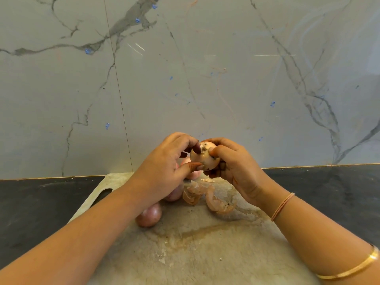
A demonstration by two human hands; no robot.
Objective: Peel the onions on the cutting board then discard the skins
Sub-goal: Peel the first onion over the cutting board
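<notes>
The held onion (203,156) is raised above the cutting board (205,254), clamped between both hands. The right hand (236,167) cradles it with fingers curled underneath and thumb pressed on top. The left hand (164,167) pinches at its facing side with thumb and forefinger, apparently working at the dry skin near the root end. This is mostly a fingertip hold on a smooth, round thing, so I judge that a hard tug could twist the onion out of the right hand and drop it onto the board below. More onions (148,214) lie under the left hand and wrist, close enough that a falling onion or a lowered forearm could set one rolling toward the dark counter (30,202). Loose skins (220,202) lie just beneath the right hand. They look light, and a careless sweep of the wrist could scatter them off the board before they are gathered.
</notes>
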